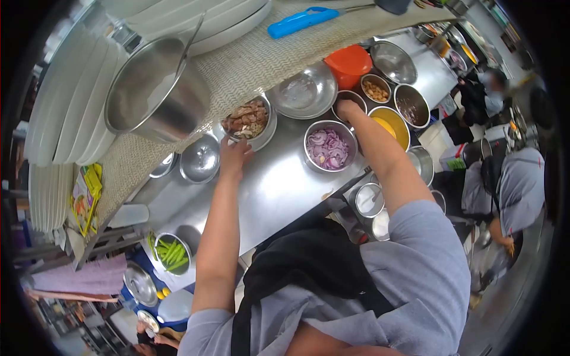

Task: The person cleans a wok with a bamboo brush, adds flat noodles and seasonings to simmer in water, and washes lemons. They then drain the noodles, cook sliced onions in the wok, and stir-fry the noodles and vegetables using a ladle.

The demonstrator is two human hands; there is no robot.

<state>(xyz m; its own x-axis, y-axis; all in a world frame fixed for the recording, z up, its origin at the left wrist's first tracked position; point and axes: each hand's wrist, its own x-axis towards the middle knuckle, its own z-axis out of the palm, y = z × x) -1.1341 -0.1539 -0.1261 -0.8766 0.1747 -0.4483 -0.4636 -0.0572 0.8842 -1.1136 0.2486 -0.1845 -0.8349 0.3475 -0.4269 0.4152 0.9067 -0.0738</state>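
Observation:
My left hand (235, 155) is at the near rim of a steel bowl (268, 110) filled with what looks like browned, chopped meat (246, 120); its fingers appear to grip that edge. Under this bowl sits another steel dish (267, 137). My right hand (349, 110) reaches into a round steel container (339, 98), where its fingers and whatever is inside are hidden. Just in front stands a steel bowl of sliced red onion (328, 148). Beside my right forearm is a container with yellow contents (389, 121).
A shelf with a woven mat (261, 56) overhangs the counter, bearing a steel pot (157, 89), stacked white plates (77, 101) and a blue-handled tool (303, 22). Green chillies (172, 254) fill a bowl at lower left. A co-worker (516, 190) stands at right; another person's hands show lower left.

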